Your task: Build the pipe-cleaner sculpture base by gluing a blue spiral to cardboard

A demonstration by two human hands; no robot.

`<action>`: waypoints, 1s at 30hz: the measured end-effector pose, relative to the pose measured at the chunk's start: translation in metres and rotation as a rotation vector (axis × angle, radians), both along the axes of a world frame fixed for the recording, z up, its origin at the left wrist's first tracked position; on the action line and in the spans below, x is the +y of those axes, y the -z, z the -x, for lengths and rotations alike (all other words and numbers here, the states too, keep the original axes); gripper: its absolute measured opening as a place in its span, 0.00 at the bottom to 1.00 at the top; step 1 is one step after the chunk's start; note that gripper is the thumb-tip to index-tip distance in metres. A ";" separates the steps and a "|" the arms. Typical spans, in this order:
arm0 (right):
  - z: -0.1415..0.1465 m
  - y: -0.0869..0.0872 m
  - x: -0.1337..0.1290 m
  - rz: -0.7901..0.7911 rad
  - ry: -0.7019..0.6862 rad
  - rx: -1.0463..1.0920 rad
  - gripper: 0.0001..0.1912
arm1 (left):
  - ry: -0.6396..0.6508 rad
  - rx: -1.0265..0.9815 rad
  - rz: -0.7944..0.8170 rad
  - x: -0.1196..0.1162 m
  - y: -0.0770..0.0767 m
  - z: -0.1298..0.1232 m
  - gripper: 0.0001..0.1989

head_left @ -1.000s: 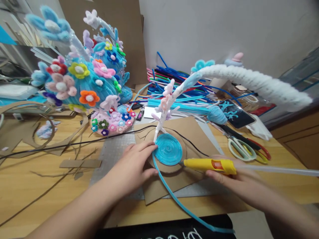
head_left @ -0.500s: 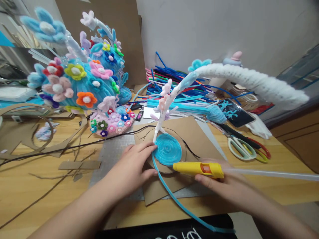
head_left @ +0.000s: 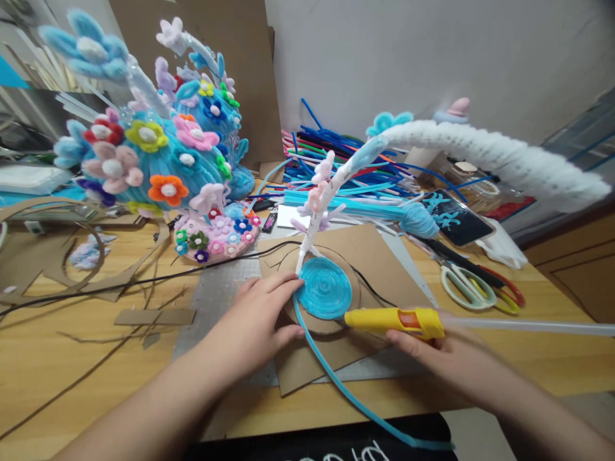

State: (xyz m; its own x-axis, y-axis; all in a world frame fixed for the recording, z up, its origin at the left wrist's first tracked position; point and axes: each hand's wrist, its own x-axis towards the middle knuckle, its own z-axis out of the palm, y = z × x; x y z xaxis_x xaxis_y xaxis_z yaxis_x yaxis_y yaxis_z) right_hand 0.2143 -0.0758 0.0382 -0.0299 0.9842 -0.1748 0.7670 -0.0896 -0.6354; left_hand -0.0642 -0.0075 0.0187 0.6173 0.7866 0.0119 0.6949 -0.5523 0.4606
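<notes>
A flat coil of blue pipe cleaner (head_left: 324,288) lies on a round cardboard disc (head_left: 327,330). My left hand (head_left: 264,314) grips the coil's left edge, where the loose blue pipe cleaner (head_left: 331,378) leaves it and trails to the lower right. In my right hand (head_left: 427,349) is a yellow hot glue gun (head_left: 384,320), its nozzle near the coil's lower right edge. A long translucent glue stick (head_left: 533,326) extends from the gun's rear. Behind the coil rises a white wrapped stem (head_left: 314,224), arching right, with small pastel flowers on it.
Flower-covered blue shapes (head_left: 163,160) stand at left. Several pipe cleaners (head_left: 336,166) are piled against the wall. Scissors (head_left: 466,288) and a phone (head_left: 456,218) lie at right. Under the disc is a cardboard sheet (head_left: 307,371); a dark cord (head_left: 192,272) crosses the table.
My right hand and the glue gun have shifted slightly right, carrying the nozzle along the coil's lower edge. My left hand stays in place.
</notes>
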 end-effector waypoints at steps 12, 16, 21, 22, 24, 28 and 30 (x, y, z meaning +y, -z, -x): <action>-0.029 0.010 0.003 0.039 -0.001 -0.068 0.19 | -0.004 0.006 0.006 0.000 -0.001 0.000 0.30; -0.029 0.006 0.004 0.072 0.018 -0.079 0.24 | -0.001 0.007 0.004 0.000 -0.001 0.000 0.30; -0.032 0.005 0.008 0.141 0.067 -0.075 0.30 | -0.013 0.016 0.017 0.001 -0.001 -0.001 0.31; -0.033 0.006 0.008 0.146 0.078 -0.074 0.30 | -0.013 0.016 0.018 0.001 -0.001 -0.001 0.31; -0.034 0.007 0.010 0.131 0.093 -0.082 0.30 | -0.009 0.013 0.012 0.001 0.000 0.000 0.31; -0.034 0.008 0.011 0.029 0.068 -0.110 0.26 | -0.004 0.013 -0.005 0.000 0.001 0.000 0.31; -0.034 0.008 0.012 -0.014 0.052 -0.126 0.24 | -0.005 0.015 -0.005 0.000 0.001 0.000 0.31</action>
State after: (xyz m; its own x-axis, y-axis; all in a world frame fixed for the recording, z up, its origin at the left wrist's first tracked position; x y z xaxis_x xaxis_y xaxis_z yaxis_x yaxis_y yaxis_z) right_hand 0.2485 -0.0642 0.0304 0.0421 0.9861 -0.1606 0.8352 -0.1230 -0.5360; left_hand -0.0643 -0.0070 0.0175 0.6133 0.7898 0.0063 0.7047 -0.5508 0.4472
